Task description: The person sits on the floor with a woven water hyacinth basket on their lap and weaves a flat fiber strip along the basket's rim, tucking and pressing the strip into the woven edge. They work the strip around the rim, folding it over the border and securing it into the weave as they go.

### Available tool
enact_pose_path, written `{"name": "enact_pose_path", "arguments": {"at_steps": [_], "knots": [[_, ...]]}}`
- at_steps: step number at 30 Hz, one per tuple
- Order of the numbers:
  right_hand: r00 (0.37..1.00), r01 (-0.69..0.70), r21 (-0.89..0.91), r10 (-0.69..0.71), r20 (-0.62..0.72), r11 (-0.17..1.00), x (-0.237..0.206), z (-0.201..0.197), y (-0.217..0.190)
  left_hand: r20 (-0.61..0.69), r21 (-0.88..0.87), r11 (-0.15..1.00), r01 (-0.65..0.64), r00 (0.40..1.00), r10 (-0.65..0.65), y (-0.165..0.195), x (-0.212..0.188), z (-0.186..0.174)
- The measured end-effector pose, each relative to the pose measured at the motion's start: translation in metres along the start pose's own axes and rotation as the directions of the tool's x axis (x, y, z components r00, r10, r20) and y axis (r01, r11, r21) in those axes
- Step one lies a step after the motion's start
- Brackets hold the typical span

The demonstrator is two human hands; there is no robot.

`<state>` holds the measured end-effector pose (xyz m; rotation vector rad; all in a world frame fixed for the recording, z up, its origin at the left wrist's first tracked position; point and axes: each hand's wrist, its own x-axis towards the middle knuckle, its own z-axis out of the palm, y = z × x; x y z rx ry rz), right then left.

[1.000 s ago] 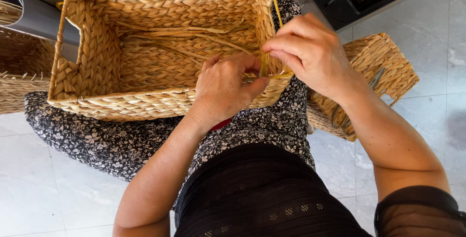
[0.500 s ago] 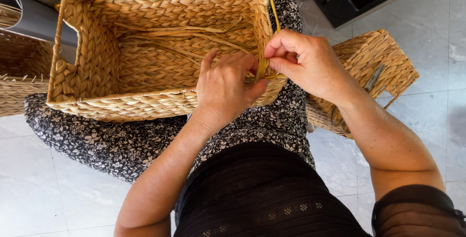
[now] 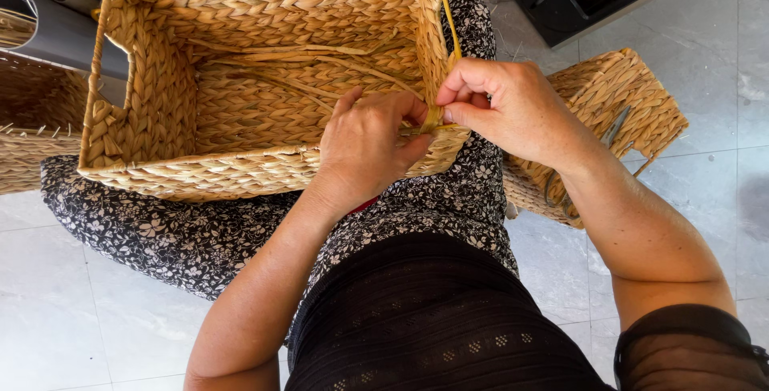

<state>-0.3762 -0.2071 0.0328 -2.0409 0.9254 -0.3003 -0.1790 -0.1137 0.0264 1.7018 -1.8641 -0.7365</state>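
Basket point(image 3: 240, 78) first, since it's the biggest thing here: a rectangular woven one, open side up, resting on the person's lap over a dark floral skirt point(image 3: 184, 231), with loose strands lying across its bottom. A second, smaller basket point(image 3: 625, 102) sits on the tiled floor point(image 3: 64, 319) just off the right side, and part of a third shows at the left edge. All the work is at the big basket's near right corner. Right hand point(image 3: 521, 110) has its thumb and fingertips pinched nearly closed on a thin strand point(image 3: 432, 118) right at the rim. Left hand point(image 3: 372, 139) is curled loosely over the near wall just beside it, fingertips touching the weave at the same corner, thumb pressing the outside; can't tell if it's actually gripping a strand. What could go wrong, I'd guess: pull too hard and that dry strand snaps or slips out, or the corner braid loosens if the left hand lets up.
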Motion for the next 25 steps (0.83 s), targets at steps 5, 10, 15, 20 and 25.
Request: {"name": "enact_pose_path", "arguments": {"at_steps": [5,10,15,20,25], "knots": [[1.000,0.003,-0.032,-0.004,-0.005,0.999,0.000,0.003,0.000,0.075,-0.126,0.991,0.037,0.997,-0.028,-0.004,-0.003,-0.011],[0.997,0.073,-0.173,-0.076,-0.012,0.982,-0.001,0.005,-0.002,0.044,-0.118,0.993,0.000,0.999,0.005,-0.004,-0.002,-0.009],[0.999,-0.011,-0.016,0.012,0.040,1.000,0.002,-0.001,0.000,-0.107,0.097,0.992,-0.084,0.990,0.094,0.004,-0.001,0.005],[0.995,0.088,-0.068,-0.085,0.044,0.994,-0.003,-0.004,0.000,-0.050,-0.030,0.995,-0.095,0.994,0.094,-0.005,-0.004,0.001],[0.953,0.260,-0.278,-0.292,-0.081,0.925,-0.016,-0.004,-0.006,-0.040,-0.096,0.994,-0.053,0.998,0.050,-0.014,-0.004,0.002]]}}
